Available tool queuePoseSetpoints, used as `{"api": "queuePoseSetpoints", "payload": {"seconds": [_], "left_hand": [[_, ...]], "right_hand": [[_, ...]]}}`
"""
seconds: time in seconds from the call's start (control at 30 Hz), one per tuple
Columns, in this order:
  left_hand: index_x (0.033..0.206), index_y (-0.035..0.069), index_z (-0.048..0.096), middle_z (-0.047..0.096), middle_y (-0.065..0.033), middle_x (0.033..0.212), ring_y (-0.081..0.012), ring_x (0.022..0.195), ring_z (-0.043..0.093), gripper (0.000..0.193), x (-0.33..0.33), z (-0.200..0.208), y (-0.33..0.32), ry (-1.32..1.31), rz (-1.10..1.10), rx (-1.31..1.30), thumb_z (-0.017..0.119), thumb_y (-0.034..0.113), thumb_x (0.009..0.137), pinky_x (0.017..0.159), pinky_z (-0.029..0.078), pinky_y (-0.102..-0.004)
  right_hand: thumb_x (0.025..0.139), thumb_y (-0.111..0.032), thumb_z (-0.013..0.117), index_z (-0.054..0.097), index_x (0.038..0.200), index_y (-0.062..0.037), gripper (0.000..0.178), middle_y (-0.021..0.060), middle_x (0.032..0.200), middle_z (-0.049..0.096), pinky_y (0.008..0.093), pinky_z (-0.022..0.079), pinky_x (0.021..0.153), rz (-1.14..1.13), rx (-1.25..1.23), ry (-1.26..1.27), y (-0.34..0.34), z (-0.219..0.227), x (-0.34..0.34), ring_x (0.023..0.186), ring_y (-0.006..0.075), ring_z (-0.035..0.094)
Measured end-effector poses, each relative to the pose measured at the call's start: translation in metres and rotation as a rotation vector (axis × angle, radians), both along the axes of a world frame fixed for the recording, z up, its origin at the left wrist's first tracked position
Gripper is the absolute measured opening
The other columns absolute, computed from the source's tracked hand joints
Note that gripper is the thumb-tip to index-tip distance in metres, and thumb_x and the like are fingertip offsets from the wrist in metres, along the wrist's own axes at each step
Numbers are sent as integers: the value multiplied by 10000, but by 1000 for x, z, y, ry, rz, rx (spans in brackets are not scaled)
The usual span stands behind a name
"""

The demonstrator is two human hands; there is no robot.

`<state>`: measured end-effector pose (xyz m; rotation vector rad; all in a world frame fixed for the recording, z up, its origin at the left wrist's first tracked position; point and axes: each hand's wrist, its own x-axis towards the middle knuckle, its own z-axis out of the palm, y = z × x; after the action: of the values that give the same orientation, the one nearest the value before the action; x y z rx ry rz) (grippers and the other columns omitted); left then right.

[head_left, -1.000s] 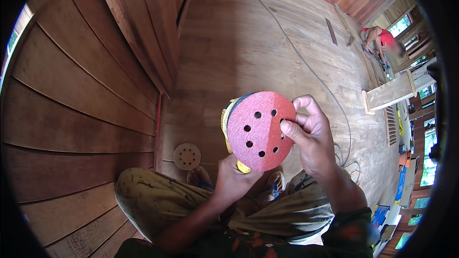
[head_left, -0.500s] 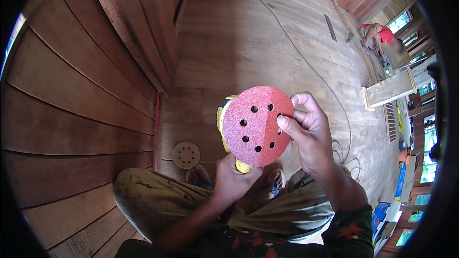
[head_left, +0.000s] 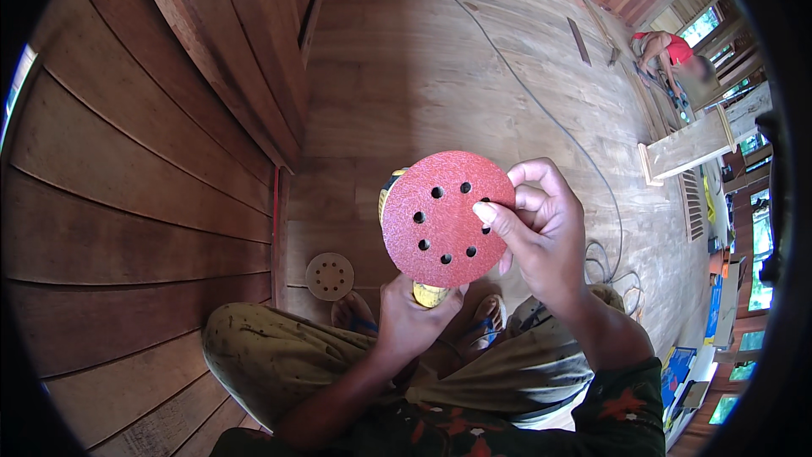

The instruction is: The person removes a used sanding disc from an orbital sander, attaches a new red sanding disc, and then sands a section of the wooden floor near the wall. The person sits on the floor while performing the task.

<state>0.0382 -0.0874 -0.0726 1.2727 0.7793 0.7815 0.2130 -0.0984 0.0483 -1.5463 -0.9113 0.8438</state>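
My left hand (head_left: pixel 410 313) is wrapped round the yellow and black body of a sander (head_left: pixel 430 294), most of which is hidden. In front of the sander's pad is a round red sanding disc (head_left: pixel 440 224) with a ring of holes, its gritty face toward me. My right hand (head_left: pixel 545 228) pinches the disc's right edge, thumb on the gritty side and fingers behind. Whether the disc touches the pad cannot be made out. A paler, worn-looking sanding disc (head_left: pixel 329 277) lies on the floor by my left foot.
Wooden plank walls (head_left: pixel 135 228) rise close on my left. A dark cord (head_left: pixel 541 106) runs across the wood floor (head_left: pixel 372 76) to loops at my right. Another person in red (head_left: pixel 677 52) crouches at the far right, near a wooden post (head_left: pixel 689 156). Blue boxes (head_left: pixel 677 368) stand at the right.
The red disc has shifted slightly left, covering more of the sander, and my right hand has moved left with it. My left hand keeps its hold.
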Motion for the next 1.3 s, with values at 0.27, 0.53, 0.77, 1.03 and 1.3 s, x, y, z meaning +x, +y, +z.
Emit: {"api": "queuePoseSetpoints", "payload": {"seconds": [0.27,0.53,0.77,1.03,1.3], "left_hand": [[1148,7,836,874,-105,1035,-131,932,815,228,-4,2,0,30,-23,-126,892,99,947,846,640,-353],[1156,-12,831,866,-77,1074,-122,976,806,213,-5,7,-1,-54,-14,-180,872,39,954,880,644,-325],[1181,-16,811,852,-67,1097,-119,1004,795,231,-7,8,-1,-77,-25,-206,871,28,963,898,644,-331],[1204,-21,790,841,-71,1130,-126,1022,786,272,-7,4,-1,-152,7,-106,887,44,959,912,637,-339],[1173,-23,724,769,-61,1009,-122,814,729,261,-5,3,-4,-143,28,-84,872,-4,960,700,587,-308]], "right_hand": [[1013,2,847,640,1182,0,268,63,915,793,198,523,571,-51,75,-171,0,-6,-3,702,30,718],[982,-8,892,673,1147,-17,274,-16,747,693,191,487,589,-47,138,-223,-2,-16,-1,671,-11,653],[989,-16,888,658,1133,-15,271,-14,758,690,196,467,582,-30,162,-205,0,-15,-1,658,-14,617],[999,-20,875,656,1134,-14,258,-12,756,679,213,451,566,-21,168,-215,-1,-17,1,650,-16,599],[1002,15,855,631,1214,-7,309,-9,822,652,211,494,651,18,99,-105,-6,-15,2,741,-2,618]]}}
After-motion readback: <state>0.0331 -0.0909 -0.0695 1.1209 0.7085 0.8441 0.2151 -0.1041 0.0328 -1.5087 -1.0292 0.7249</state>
